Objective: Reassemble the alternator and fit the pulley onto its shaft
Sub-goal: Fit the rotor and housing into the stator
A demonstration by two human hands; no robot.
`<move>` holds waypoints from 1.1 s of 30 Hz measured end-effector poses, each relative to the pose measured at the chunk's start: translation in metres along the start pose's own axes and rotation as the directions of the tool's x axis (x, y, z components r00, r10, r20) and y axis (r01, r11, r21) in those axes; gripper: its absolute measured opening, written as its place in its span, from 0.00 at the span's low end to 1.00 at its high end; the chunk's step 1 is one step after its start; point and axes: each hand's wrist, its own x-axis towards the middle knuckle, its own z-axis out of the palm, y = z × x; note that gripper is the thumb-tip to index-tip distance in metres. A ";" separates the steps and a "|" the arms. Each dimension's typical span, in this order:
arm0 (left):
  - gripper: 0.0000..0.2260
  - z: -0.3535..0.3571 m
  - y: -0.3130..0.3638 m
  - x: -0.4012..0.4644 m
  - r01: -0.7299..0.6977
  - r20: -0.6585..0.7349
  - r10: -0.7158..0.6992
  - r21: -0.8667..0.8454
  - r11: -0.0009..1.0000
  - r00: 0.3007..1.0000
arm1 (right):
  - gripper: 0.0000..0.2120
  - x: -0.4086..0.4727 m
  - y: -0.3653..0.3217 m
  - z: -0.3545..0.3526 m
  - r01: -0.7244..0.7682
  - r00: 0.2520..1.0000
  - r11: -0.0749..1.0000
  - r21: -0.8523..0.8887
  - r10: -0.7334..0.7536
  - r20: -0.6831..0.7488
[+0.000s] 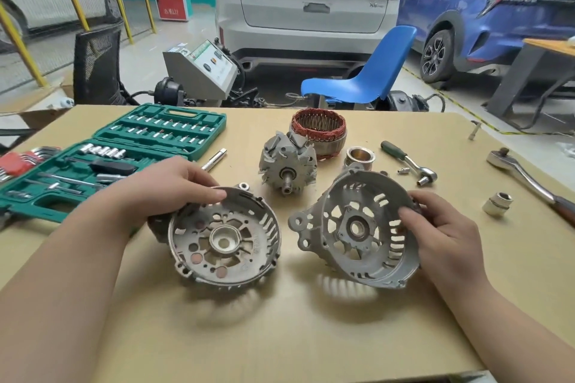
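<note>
Gripping one housing half (225, 238) in the left hand (168, 186), the other half (357, 230) in the right hand (441, 227), just above the worktop (280, 336), rotor (287, 165) and pulley (361, 157) behind; risking pinched windings if closed askew.

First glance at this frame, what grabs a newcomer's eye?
The two grey alternator housing halves at centre foreground, tilted open-side up toward the camera: the left hand grips the left housing half by its far rim, the right hand grips the right housing half. Behind them the rotor and copper-wound stator sit unassembled, with the green socket set open at left.
</note>
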 end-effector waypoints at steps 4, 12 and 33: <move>0.06 -0.006 -0.002 0.002 0.057 0.021 -0.056 -0.046 0.997 0.998 | 0.18 0.001 0.002 0.001 -0.013 1.000 1.000 0.015 0.013 0.023; 0.08 -0.008 -0.006 0.002 0.099 0.200 -0.056 -0.208 0.973 0.978 | 0.18 0.002 0.003 0.001 -0.034 0.999 0.999 0.015 0.033 0.029; 0.24 0.014 0.009 -0.001 0.115 0.081 0.678 -0.993 -0.005 0.730 | 0.17 0.003 0.000 0.001 -0.080 0.996 0.997 0.021 0.079 0.046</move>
